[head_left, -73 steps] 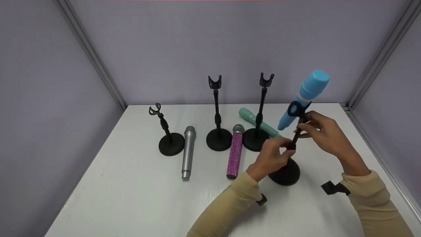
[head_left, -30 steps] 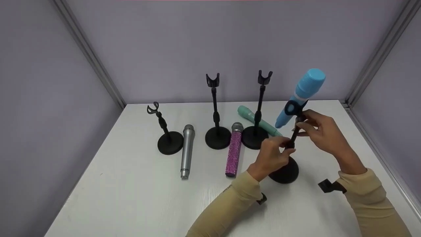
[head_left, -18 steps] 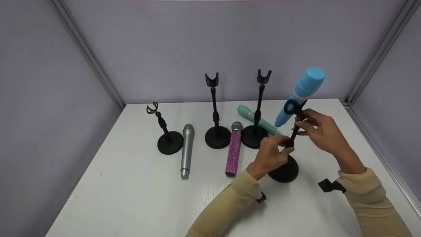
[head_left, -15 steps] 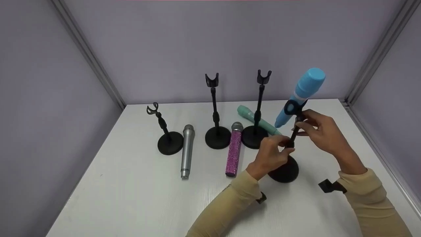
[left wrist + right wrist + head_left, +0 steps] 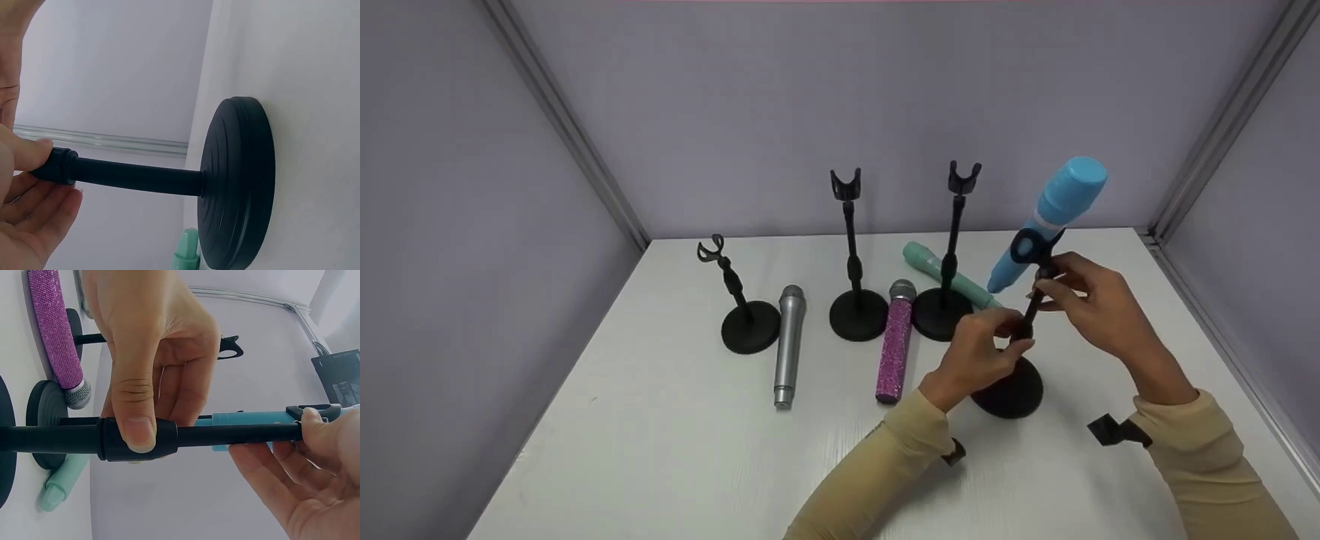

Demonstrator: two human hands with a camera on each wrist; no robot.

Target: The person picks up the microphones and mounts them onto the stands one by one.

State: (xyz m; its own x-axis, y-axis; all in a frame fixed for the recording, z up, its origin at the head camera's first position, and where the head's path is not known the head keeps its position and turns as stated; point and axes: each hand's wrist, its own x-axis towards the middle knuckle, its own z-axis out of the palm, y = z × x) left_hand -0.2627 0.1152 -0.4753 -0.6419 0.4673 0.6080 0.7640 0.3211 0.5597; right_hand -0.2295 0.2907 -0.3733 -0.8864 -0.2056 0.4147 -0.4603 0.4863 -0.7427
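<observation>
At the right of the head view, a black stand (image 5: 1009,391) bears a blue microphone (image 5: 1072,190), tilted in its clip. My left hand (image 5: 976,358) pinches the stand's middle collar between thumb and fingers; the left wrist view shows this hand (image 5: 34,208) on the collar above the round base (image 5: 239,185). Higher up, just below the clip, my right hand (image 5: 1099,307) pinches the thin upper rod. In the right wrist view the left thumb lies on the collar (image 5: 115,449) and the right hand (image 5: 320,478) grips the rod's far end.
Three more black stands (image 5: 750,328) (image 5: 858,315) (image 5: 942,313) stand to the left, their clips holding nothing. A silver microphone (image 5: 790,345), a pink glittery one (image 5: 894,351) and a green one (image 5: 922,259) lie on the white table (image 5: 660,435). Grey walls (image 5: 780,112) enclose the table.
The head view has shifted slightly. Both hands keep their holds on the stand, and the blue microphone stays in its clip.
</observation>
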